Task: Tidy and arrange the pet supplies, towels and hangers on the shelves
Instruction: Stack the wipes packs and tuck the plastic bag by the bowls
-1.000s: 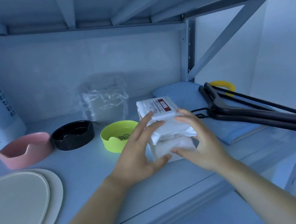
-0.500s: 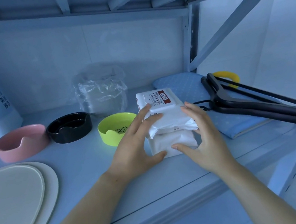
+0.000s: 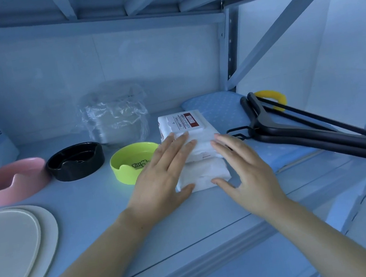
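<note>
Two stacked white wipe packs (image 3: 190, 125) sit mid-shelf (image 3: 190, 223) between a green pet bowl (image 3: 131, 164) and a folded blue towel (image 3: 220, 110) carrying black hangers (image 3: 296, 134). The left hand (image 3: 160, 185) lies flat-fingered on the top pack. The right hand (image 3: 246, 169), fingers straight, flanks the stack's right side, grasping nothing.
</note>
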{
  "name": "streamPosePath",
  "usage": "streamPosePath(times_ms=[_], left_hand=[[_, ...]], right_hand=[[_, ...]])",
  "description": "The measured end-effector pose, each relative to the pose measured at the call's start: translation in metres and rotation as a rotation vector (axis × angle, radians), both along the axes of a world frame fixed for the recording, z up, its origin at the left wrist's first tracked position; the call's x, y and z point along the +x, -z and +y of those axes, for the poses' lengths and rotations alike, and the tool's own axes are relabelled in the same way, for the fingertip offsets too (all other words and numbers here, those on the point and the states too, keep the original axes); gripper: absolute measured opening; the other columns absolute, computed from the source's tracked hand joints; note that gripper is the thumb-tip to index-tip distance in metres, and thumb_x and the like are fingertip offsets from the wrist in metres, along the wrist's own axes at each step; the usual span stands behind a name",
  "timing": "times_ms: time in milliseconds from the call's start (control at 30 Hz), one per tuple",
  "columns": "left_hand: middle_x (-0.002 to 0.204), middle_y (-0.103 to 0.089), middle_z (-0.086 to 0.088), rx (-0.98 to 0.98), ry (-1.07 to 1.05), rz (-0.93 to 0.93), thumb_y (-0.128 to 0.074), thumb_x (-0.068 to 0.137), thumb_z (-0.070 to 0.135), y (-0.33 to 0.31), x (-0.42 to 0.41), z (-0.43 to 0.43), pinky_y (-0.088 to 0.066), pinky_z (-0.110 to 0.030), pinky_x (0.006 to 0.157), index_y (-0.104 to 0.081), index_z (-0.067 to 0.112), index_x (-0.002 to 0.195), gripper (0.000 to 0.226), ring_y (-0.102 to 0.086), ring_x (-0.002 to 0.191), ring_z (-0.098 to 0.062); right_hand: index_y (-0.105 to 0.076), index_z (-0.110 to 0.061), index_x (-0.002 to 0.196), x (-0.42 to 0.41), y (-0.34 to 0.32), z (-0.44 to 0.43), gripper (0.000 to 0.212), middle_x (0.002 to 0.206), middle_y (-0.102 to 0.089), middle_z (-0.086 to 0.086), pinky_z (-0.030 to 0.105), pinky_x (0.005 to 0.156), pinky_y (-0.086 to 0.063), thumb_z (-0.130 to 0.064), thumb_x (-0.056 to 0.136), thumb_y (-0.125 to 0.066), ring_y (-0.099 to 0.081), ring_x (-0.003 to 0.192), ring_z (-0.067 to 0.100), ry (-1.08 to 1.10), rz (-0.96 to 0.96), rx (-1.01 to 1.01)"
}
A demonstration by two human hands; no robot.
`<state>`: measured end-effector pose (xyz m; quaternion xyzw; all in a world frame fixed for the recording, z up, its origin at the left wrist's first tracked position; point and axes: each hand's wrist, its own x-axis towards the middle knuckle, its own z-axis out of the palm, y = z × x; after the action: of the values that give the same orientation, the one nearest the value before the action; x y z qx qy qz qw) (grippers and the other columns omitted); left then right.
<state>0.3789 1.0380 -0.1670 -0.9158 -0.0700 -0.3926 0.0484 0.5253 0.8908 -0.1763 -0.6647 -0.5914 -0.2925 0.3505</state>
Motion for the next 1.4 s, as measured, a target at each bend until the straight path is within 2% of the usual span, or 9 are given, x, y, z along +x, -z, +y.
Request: streamPosePath(times_ms=[100, 233, 400, 667, 767, 900, 1133, 1267, 1400], left_hand=[[0.146, -0.039, -0.001, 0.012, -0.040, 0.023, -0.080, 0.066, 0.030, -0.003, 0.004, 0.001, -0.034, -0.029, 0.104, -0.039, 0.017, 0.137, 0.083, -0.025, 0.137, -0.019], [0.149, -0.034, 0.002, -0.064, -0.087, 0.091, -0.079, 0.069, 0.033, -0.006, 0.012, 0.010, -0.046, -0.034, 0.093, -0.035, 0.022, 0.138, 0.083, -0.024, 0.138, -0.019], [0.155, -0.019, 0.009, -0.120, -0.134, 0.204, -0.071, 0.079, 0.034, -0.015, 0.027, 0.025, -0.030, -0.025, 0.105, -0.030, 0.024, 0.144, 0.078, -0.012, 0.144, -0.014], [0.154, -0.014, 0.017, -0.158, -0.205, 0.246, -0.068, 0.082, 0.033, -0.023, 0.046, 0.043, -0.038, -0.026, 0.100, -0.027, 0.029, 0.144, 0.074, -0.005, 0.144, -0.006], [0.154, -0.011, 0.021, -0.169, -0.246, 0.273, -0.067, 0.081, 0.034, -0.028, 0.055, 0.049, -0.042, -0.027, 0.097, -0.025, 0.032, 0.143, 0.075, -0.004, 0.143, -0.003], [0.154, -0.010, 0.020, -0.148, -0.308, 0.299, -0.067, 0.080, 0.037, -0.033, 0.066, 0.053, -0.030, -0.025, 0.107, -0.023, 0.032, 0.144, 0.077, -0.007, 0.144, -0.005], [0.151, -0.029, 0.005, -0.102, -0.452, 0.195, -0.075, 0.074, 0.035, -0.032, 0.090, 0.051, -0.032, -0.031, 0.106, -0.037, 0.028, 0.140, 0.076, -0.024, 0.142, -0.015], [0.149, -0.026, 0.010, -0.128, -0.541, 0.249, -0.073, 0.076, 0.037, -0.039, 0.101, 0.055, -0.033, -0.024, 0.100, -0.033, 0.028, 0.139, 0.075, -0.028, 0.136, -0.009], [0.152, -0.019, 0.014, -0.190, -0.533, 0.316, -0.072, 0.078, 0.034, -0.046, 0.102, 0.059, -0.037, -0.027, 0.097, -0.027, 0.033, 0.141, 0.077, -0.029, 0.136, -0.008]], right_hand=[[-0.043, -0.016, 0.133, 0.010, -0.008, 0.002, 0.075, 0.140, -0.042, -0.003, 0.025, 0.094, -0.046, -0.019, 0.068, -0.082, -0.040, 0.127, 0.013, 0.024, -0.057, -0.104], [-0.049, -0.010, 0.128, 0.018, -0.025, 0.018, 0.075, 0.136, -0.048, 0.003, 0.032, 0.082, -0.054, -0.021, 0.062, -0.085, -0.034, 0.124, 0.012, 0.077, -0.081, -0.236], [-0.036, -0.011, 0.137, 0.021, -0.046, 0.039, 0.066, 0.145, -0.028, 0.000, 0.034, 0.095, -0.045, -0.023, 0.081, -0.070, -0.025, 0.135, 0.016, 0.118, -0.055, -0.471], [-0.041, -0.009, 0.116, 0.028, -0.059, 0.068, 0.046, 0.123, -0.036, 0.003, 0.027, 0.072, -0.040, -0.024, 0.082, -0.069, -0.041, 0.113, 0.022, 0.218, -0.186, -0.519], [-0.038, -0.009, 0.116, 0.032, -0.063, 0.081, 0.054, 0.121, -0.036, 0.006, 0.025, 0.075, -0.039, -0.026, 0.078, -0.073, -0.043, 0.108, 0.022, 0.263, -0.236, -0.523], [-0.030, -0.003, 0.130, 0.044, -0.070, 0.095, 0.077, 0.124, -0.034, 0.008, 0.022, 0.075, -0.040, -0.025, 0.074, -0.078, -0.045, 0.108, 0.019, 0.322, -0.278, -0.546], [-0.040, -0.001, 0.126, 0.058, -0.080, 0.120, 0.056, 0.131, -0.029, 0.012, 0.025, 0.070, -0.034, -0.012, 0.080, -0.069, -0.041, 0.113, 0.024, 0.358, -0.355, -0.702], [-0.045, 0.000, 0.125, 0.059, -0.081, 0.134, 0.043, 0.134, -0.030, 0.015, 0.025, 0.086, -0.040, 0.001, 0.084, -0.054, -0.042, 0.115, 0.027, 0.363, -0.459, -0.731], [-0.046, 0.000, 0.125, 0.067, -0.084, 0.142, 0.047, 0.133, -0.031, 0.014, 0.025, 0.082, -0.042, -0.001, 0.080, -0.061, -0.041, 0.115, 0.028, 0.339, -0.430, -0.737]])
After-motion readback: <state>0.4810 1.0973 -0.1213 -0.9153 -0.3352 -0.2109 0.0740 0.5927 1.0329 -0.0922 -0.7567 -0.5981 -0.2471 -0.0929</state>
